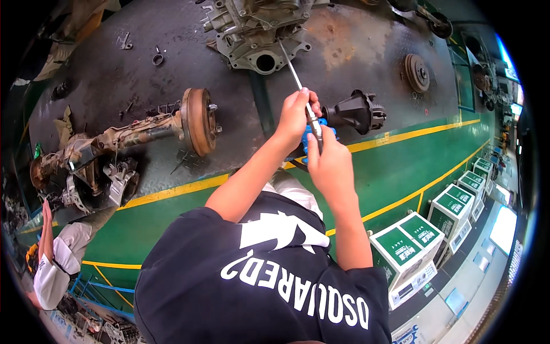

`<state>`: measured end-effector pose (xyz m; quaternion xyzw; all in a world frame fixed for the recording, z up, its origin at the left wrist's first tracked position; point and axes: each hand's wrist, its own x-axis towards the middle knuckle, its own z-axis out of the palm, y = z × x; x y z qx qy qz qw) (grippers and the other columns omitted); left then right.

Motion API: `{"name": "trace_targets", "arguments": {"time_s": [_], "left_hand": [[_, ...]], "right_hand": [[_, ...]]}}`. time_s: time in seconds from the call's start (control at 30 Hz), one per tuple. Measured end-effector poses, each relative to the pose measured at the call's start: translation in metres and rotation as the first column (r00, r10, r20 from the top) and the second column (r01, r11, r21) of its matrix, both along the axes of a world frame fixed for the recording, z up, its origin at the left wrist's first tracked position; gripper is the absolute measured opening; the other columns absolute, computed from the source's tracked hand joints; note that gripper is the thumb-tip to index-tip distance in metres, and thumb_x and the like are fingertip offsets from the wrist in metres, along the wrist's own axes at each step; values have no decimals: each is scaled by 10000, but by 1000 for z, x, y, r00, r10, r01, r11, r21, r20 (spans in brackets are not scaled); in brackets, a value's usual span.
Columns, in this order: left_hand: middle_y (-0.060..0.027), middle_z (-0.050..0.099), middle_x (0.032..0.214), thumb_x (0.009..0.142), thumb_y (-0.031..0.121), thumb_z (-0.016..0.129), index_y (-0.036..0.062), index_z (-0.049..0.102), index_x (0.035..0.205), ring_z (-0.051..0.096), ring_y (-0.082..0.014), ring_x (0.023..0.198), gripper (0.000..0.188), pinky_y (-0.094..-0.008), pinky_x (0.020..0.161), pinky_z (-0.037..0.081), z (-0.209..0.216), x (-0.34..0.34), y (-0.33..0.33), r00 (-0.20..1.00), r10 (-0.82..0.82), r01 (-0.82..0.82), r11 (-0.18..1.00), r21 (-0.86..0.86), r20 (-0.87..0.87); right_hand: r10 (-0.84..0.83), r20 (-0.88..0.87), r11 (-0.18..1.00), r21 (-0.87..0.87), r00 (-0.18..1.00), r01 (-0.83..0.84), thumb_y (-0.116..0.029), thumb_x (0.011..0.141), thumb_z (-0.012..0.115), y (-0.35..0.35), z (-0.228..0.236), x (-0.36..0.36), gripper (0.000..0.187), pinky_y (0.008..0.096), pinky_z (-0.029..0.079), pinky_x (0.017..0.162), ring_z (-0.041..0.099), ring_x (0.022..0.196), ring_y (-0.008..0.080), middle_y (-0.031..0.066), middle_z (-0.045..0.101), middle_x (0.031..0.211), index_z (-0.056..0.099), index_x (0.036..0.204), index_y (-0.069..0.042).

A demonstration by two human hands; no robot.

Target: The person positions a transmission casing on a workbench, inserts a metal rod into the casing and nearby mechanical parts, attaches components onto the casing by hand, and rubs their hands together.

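Both my hands are closed on a long tool with a thin bright metal shaft (291, 67) and a darker handle; whether it is a screwdriver or a ratchet with an extension, I cannot make out. My left hand (293, 119) wraps the shaft near the handle. Lower down, my right hand (331, 157) grips the handle itself. The shaft's far end meets a grey metal gearbox-like housing (240, 53) with a round opening near its front edge; the exact contact is hidden. Just right of my hands lies a black differential-like part (350, 112). Something blue (309, 136) shows partly behind them.
A rusty axle (137, 131) with a brake drum (197, 121) lies on the dark metal table (229, 114) at left. A brake disc (417, 73) rests at far right. Green-and-white boxes (408, 241) line the right side. Another person (60, 258) is at lower left.
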<state>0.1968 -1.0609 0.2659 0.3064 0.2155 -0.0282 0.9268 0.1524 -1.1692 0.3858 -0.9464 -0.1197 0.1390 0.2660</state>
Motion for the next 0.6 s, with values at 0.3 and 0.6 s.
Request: {"name": "trace_targets", "arguments": {"time_s": [0.3,0.6], "left_hand": [[-2,675,922,1122,309,617,65,681,1100,654,-119,865,253,-287,810,547,4,1,-7,968,-228,241,959,147,-103],[14,629,893,1139,288,507,31,678,1154,565,-96,807,309,-274,757,469,11,32,-86,979,-141,177,944,278,-145]], "right_hand": [[682,-715,-64,153,155,986,-397,1184,472,-62,-45,-3,435,226,280,389,313,505,64,-46,358,699,596,1379,-27],[117,-548,751,595,828,287,-269,1149,483,-144,-38,43,412,310,458,674,599,721,123,25,613,817,580,1430,17]]}}
